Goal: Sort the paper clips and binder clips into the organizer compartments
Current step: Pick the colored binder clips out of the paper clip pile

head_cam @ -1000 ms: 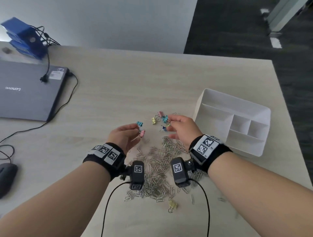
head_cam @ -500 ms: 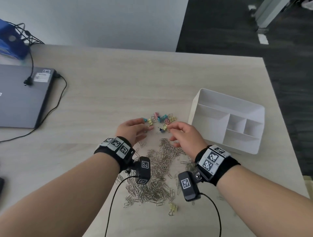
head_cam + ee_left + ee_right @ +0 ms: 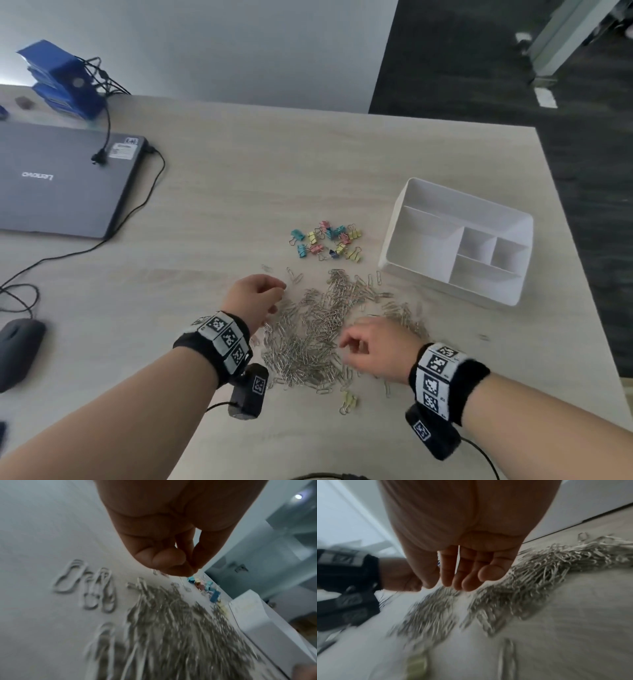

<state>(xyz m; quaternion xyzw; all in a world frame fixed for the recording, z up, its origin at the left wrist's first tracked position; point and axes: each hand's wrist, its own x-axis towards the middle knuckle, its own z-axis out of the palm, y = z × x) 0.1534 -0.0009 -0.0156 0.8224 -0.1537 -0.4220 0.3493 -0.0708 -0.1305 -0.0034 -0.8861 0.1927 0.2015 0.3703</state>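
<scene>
A big heap of silver paper clips (image 3: 322,329) lies mid-table; it shows blurred in the wrist views (image 3: 171,628) (image 3: 522,577). Beyond it sits a cluster of coloured binder clips (image 3: 327,241) (image 3: 205,588). One yellow binder clip (image 3: 348,402) (image 3: 418,665) lies alone at the heap's near edge. The white organizer (image 3: 462,205) (image 3: 254,608) stands to the right, and nothing shows in its compartments. My left hand (image 3: 274,294) (image 3: 190,568) hovers at the heap's left edge, fingers curled, thumb against fingertips, nothing visible between them. My right hand (image 3: 352,346) (image 3: 453,580) hovers over the heap's near right, fingers relaxed and empty.
A closed grey laptop (image 3: 61,178) with a cable (image 3: 137,202) lies at the left, a blue device (image 3: 61,78) behind it. A dark mouse (image 3: 17,349) sits at the left edge. The table's right edge runs just past the organizer, with dark floor beyond.
Both hands have drawn back from the binder clip cluster to the paper clip heap. The left hand has let go of the blue and pink binder clips it held.
</scene>
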